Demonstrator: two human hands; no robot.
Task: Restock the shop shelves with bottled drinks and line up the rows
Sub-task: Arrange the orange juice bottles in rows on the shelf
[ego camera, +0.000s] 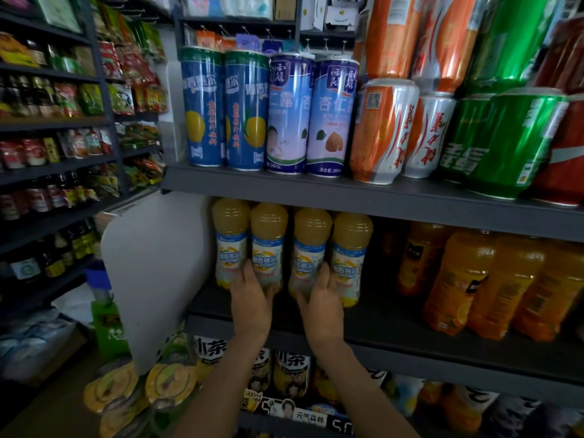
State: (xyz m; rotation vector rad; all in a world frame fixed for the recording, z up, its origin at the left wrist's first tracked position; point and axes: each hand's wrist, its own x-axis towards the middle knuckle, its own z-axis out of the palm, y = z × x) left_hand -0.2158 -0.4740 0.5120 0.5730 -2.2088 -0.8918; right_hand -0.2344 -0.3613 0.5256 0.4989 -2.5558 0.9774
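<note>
Middle shelf [410,330], left end: four yellow juice bottles [268,245] in a front row, upright, shoulder to shoulder beside a white divider panel [158,273].
Left hand [251,298]: curled round the base of the second bottle from the left.
Right hand [322,300]: curled round the base of the third bottle [308,248], thumb up between third and fourth.
Step in hand, by judgement: squaring the row. Best kept low on the bases, slid not lifted, labels turned forward, fronts level with the shelf lip.
Alongside: orange drink bottles [493,279] well to the right; cans [290,112] on the shelf above.
</note>
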